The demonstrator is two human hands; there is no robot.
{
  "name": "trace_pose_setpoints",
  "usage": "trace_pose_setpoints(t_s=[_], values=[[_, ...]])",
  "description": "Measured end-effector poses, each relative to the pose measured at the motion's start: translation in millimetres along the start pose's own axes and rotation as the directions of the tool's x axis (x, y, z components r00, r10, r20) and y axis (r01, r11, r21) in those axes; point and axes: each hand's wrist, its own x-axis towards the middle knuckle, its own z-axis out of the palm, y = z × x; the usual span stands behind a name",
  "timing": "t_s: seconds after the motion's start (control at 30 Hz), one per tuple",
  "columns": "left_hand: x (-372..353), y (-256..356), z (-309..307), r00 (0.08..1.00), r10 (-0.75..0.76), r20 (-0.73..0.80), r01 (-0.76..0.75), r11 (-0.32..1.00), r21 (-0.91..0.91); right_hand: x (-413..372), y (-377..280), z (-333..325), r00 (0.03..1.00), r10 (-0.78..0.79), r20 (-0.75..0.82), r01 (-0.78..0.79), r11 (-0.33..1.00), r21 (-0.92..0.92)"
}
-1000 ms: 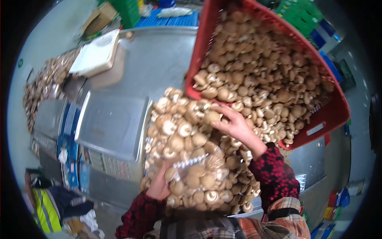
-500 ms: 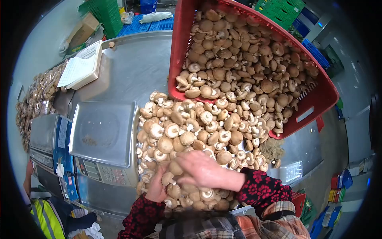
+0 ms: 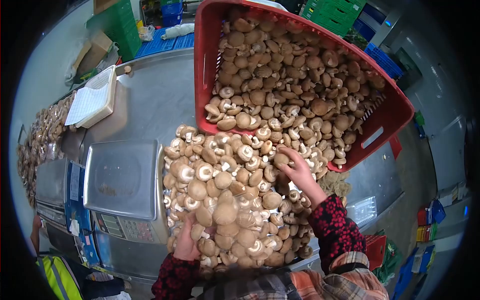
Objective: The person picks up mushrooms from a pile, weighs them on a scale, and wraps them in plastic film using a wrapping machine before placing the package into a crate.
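Observation:
Brown-capped shiitake mushrooms (image 3: 197,189) lie in a wide heap on the metal table in front of me. My left hand (image 3: 187,241) is cupped at the near left of the heap, around several mushrooms (image 3: 204,216); its thumb shows, but most fingers are hidden under them. Farther out, my right hand (image 3: 299,172) reaches over the heap's right side, its fingers closed on a single mushroom (image 3: 281,159). Some mushrooms between the hands are smeared by motion. A tilted red crate (image 3: 204,75) full of mushrooms opens onto the heap's far side.
Left of the heap stands a scale with a metal pan (image 3: 121,175). Beyond it, a white basket (image 3: 102,102) holds a paper sheet. Packed mushrooms (image 3: 42,137) lie at the far left. Another person in a yellow vest (image 3: 59,280) is at the lower left.
My right hand has moved from beside my left hand out to the right over the heap and closed on a mushroom. My left hand stays low at the left. The view has shifted slightly.

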Motion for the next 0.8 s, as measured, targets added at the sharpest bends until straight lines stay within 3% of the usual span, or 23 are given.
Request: trace_pose_setpoints(t_s=[0.03, 0.07, 0.13, 0.2, 0.27, 0.33, 0.4, 0.63, 0.67, 0.73, 0.8], values=[[0.4, -0.7, -0.4, 1.000, 0.004, 0.031, -0.004, 1.000, -0.002, -8.9, -5.3, -3.8, 0.988, 0.147, 0.036, -0.151, 0.937, 0.314], [1.6, -1.1, -1.0, 0.998, 0.006, 0.062, -0.006, 1.000, -0.002, -18.7, -12.7, -7.9, 0.955, 0.273, 0.113, -0.285, 0.755, 0.590], [5.3, -3.9, 1.7, 0.999, 0.015, 0.042, -0.017, 0.999, 0.047, -40.2, -28.7, -7.3, 0.968, 0.235, 0.090, -0.229, 0.676, 0.701], [9.2, -14.5, 9.6, 0.996, 0.041, -0.073, -0.031, 0.989, 0.143, -60.4, -57.4, -10.0, 0.956, 0.275, 0.100, -0.258, 0.631, 0.732], [12.2, -21.8, 5.0, 0.998, 0.019, -0.059, -0.013, 0.995, 0.095, -79.4, -65.0, -0.8, 0.986, 0.162, 0.038, -0.132, 0.626, 0.769], [14.4, -27.3, 18.1, 0.997, 0.041, -0.063, -0.038, 0.998, 0.057, -93.7, -79.8, 7.1, 0.985, 0.161, 0.061, -0.152, 0.647, 0.747], [11.0, -27.8, 29.7, 0.998, 0.029, -0.049, -0.025, 0.997, 0.076, -105.7, -74.5, 13.0, 0.999, -0.023, 0.041, 0.000, 0.870, 0.492], [1.0, -30.9, 40.2, 0.999, -0.048, 0.006, 0.048, 0.999, 0.010, -129.8, -86.8, 18.1, 0.996, -0.053, -0.074, 0.080, 0.900, 0.429], [0.6, -33.5, 43.8, 0.999, -0.042, 0.015, 0.042, 0.999, 0.009, -137.1, -96.2, 16.1, 0.998, 0.041, -0.042, -0.017, 0.887, 0.461], [-1.1, -39.1, 48.0, 0.999, -0.044, -0.012, 0.044, 0.999, -0.002, -138.6, -88.6, 20.4, 0.990, -0.080, -0.113, 0.126, 0.862, 0.490], [1.5, -41.0, 44.1, 0.998, -0.046, -0.031, 0.045, 0.998, -0.033, -138.5, -86.6, 17.1, 0.987, -0.072, -0.143, 0.136, 0.843, 0.520]])
